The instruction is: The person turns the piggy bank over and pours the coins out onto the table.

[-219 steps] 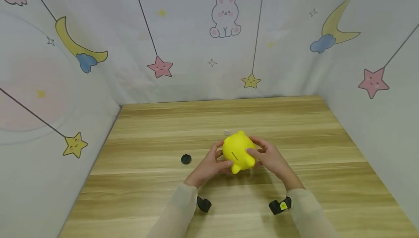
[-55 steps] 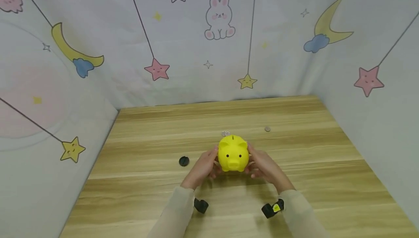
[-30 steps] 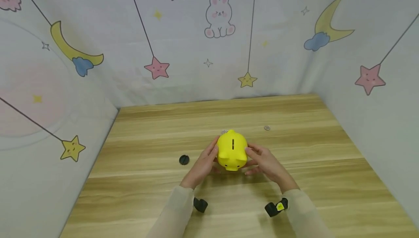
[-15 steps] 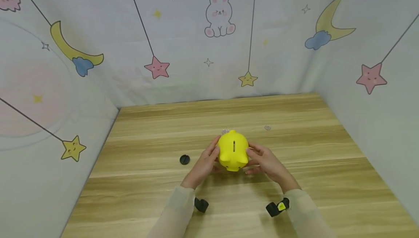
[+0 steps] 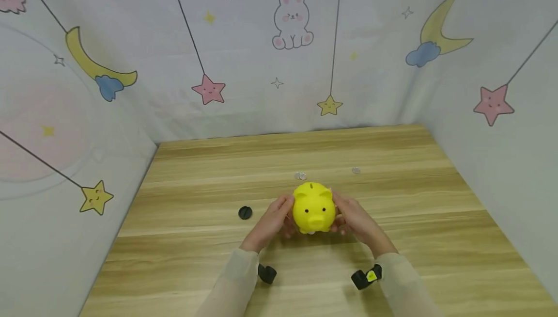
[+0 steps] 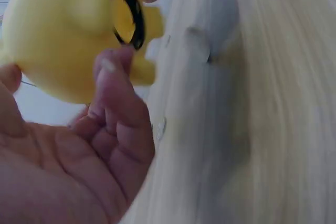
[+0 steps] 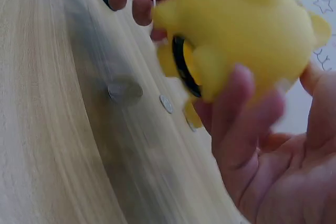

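Observation:
Both hands hold a yellow piggy bank [image 5: 314, 209] between them above the wooden table, its face toward the head camera and its slot on top. My left hand [image 5: 271, 220] grips one side, fingers curled under the body. From the other side my right hand [image 5: 357, 219] grips it the same way. Underneath, a round hole with a black rim [image 7: 185, 66] is uncovered. A blurred coin [image 7: 125, 91] shows below that hole, over the table; its edge peeks out beneath the pig in the head view. The left wrist view also catches this coin [image 6: 198, 43].
Behind the pig lie two coins [image 5: 300, 176] close together. Another coin [image 5: 356, 170] lies farther right. A round black plug [image 5: 245, 213] rests left of the left hand. White cloth with printed figures [image 5: 244, 65] encloses the table [image 5: 196, 171] at the back and sides.
The pig, tipped nose-down half a second ago, has tilted back so its face shows. A coin has appeared beneath it. Since the earliest frame, more coins lie on the table.

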{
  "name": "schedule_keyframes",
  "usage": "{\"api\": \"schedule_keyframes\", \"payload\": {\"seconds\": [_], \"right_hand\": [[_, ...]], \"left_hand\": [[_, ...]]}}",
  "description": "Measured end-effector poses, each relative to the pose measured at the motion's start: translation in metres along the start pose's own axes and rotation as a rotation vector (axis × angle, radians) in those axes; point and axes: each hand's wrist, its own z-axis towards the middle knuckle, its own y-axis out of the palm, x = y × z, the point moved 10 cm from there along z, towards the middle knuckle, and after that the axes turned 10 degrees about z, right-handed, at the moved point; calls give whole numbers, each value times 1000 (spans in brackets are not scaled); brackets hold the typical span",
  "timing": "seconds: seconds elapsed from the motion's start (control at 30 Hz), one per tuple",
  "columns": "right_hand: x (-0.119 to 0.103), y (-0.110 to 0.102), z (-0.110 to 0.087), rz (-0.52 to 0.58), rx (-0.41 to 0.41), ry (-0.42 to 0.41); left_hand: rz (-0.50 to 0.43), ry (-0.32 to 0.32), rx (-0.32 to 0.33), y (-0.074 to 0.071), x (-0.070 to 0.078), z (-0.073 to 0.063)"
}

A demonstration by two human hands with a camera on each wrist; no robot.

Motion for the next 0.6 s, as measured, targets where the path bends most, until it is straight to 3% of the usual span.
{"api": "schedule_keyframes", "payload": {"seconds": [0.1,0.27,0.37,0.47,0.6], "right_hand": [[4,3,0,-54,36,74],[14,10,-2,-119,5,182],[18,10,-4,-131,-6,221],[18,7,-5,-151,36,226],[9,2,-5,-156,105,160]], "left_hand": [[44,-101,-7,3,-5,-1],[108,-242,-18,4,-12,-6],[124,-279,-15,3,-17,-7],[113,-297,-8,4,-21,-7],[84,-246,19,4,-18,-4]]}}
